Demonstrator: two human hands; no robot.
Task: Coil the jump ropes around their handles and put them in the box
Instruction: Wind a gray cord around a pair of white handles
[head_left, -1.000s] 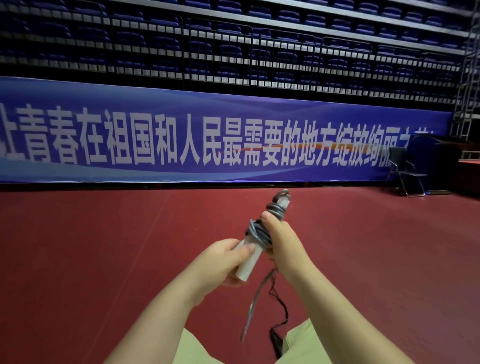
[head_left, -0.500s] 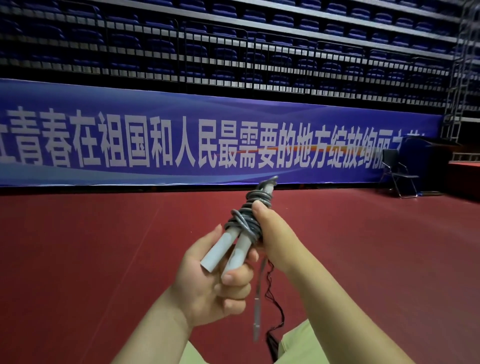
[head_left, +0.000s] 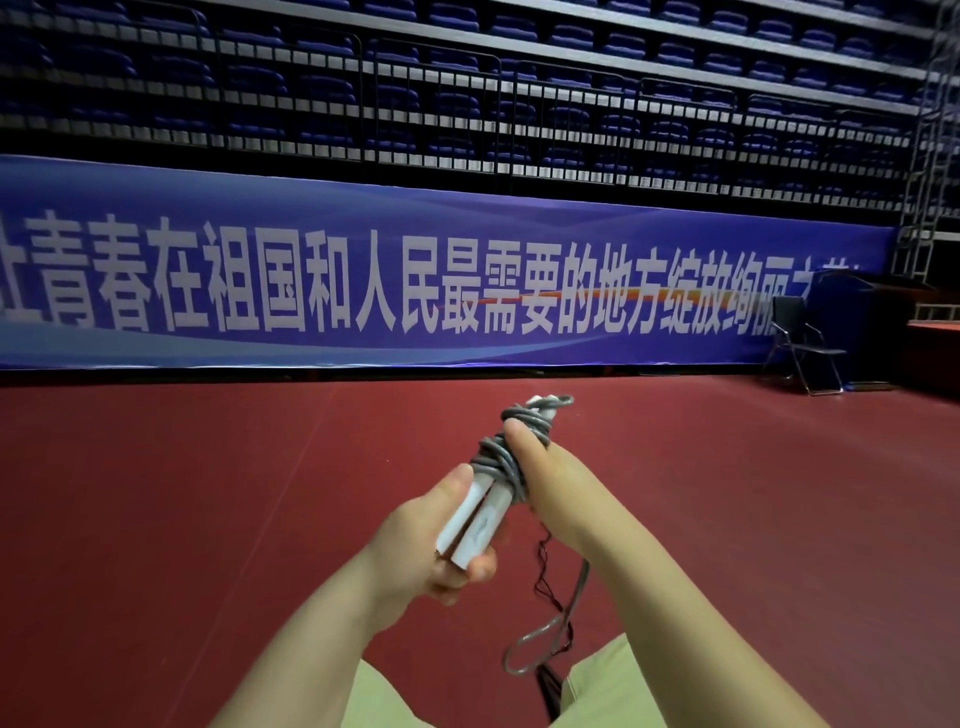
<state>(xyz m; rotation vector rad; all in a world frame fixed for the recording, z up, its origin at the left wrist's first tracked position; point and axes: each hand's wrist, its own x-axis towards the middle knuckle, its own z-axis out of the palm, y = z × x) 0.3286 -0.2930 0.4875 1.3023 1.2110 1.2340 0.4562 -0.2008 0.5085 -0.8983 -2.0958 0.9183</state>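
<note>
Two pale grey plastic jump-rope handles (head_left: 475, 522) are held side by side, tilted with their butt ends low and toward the viewer, above the dark red sports floor (head_left: 156, 519). The lower ends of the handles are cupped by the left hand (head_left: 431, 545), fingers curled under them and thumb laid along the outer handle. The upper half of the handles is bound by untidy turns of grey plastic rope (head_left: 511, 447), with a small loop projecting past the handle tips. The rope wraps are pressed by the right hand (head_left: 550, 483), thumb flat on the coils and fingers closed round the far side of the bundle; those fingers are hidden, so their exact grip cannot be told. A loose tail of the same grey rope is seen hanging below the right wrist and curling into an open loop just above the pale green trouser legs (head_left: 597, 691). A thin dark cord (head_left: 545, 577) is seen dangling beside that tail. Well beyond the handles, a long blue banner with white characters (head_left: 415, 280) is stretched along the floor's far edge, beneath rows of dark blue folded seats (head_left: 467, 78). A black folding chair (head_left: 802, 345) is stood at the banner's right end. The box is not seen in view
</note>
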